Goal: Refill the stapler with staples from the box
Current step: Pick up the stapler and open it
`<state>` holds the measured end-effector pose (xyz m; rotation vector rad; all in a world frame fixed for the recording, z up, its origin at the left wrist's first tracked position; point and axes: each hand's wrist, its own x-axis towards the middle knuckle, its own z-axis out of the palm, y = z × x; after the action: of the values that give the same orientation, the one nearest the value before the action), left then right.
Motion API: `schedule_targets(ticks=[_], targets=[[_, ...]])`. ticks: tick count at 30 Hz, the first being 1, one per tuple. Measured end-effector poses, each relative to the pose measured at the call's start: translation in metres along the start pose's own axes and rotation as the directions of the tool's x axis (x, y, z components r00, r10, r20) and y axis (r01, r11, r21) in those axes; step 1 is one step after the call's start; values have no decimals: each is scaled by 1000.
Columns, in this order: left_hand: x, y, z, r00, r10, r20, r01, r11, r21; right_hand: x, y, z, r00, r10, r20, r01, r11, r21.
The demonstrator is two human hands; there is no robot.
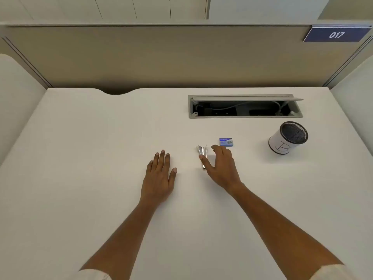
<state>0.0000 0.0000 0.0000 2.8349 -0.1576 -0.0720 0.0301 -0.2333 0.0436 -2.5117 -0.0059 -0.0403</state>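
- White cubicle desk (101,138), beige partition behind, tag reading 017 (336,34) at 1 o'clock.
- One stapler (202,155), one blue staple box (226,142), one mesh cup (288,137), looks empty; box is shut.
- Open cable tray (245,107) at 12 o'clock, wires inside.
- Left hand (159,174) flat on the desk, holding nothing.
- Right hand (221,166) spread loosely round the stapler, thumb touching it, not gripping; box just past the fingertips.

Head camera looks steeply down and forward across the desk (90,138).
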Motion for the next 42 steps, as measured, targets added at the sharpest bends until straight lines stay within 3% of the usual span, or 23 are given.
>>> schedule_targets(ticks=[6, 25, 35, 42], targets=[[14, 0, 4, 1000, -11, -4, 11, 1000, 18, 21, -10, 11, 989, 145, 2, -144, 982, 120], [16, -2, 21, 998, -46, -34, 47, 999, 16, 27, -11, 42, 963, 257, -86, -247, 963, 107], [15, -2, 21, 998, -38, -55, 39, 999, 12, 10, -8, 34, 975, 211, -75, -202, 973, 111], [14, -1, 22, 998, -21, -61, 23, 999, 41, -5, -12, 11, 996, 81, -31, -69, 957, 281]])
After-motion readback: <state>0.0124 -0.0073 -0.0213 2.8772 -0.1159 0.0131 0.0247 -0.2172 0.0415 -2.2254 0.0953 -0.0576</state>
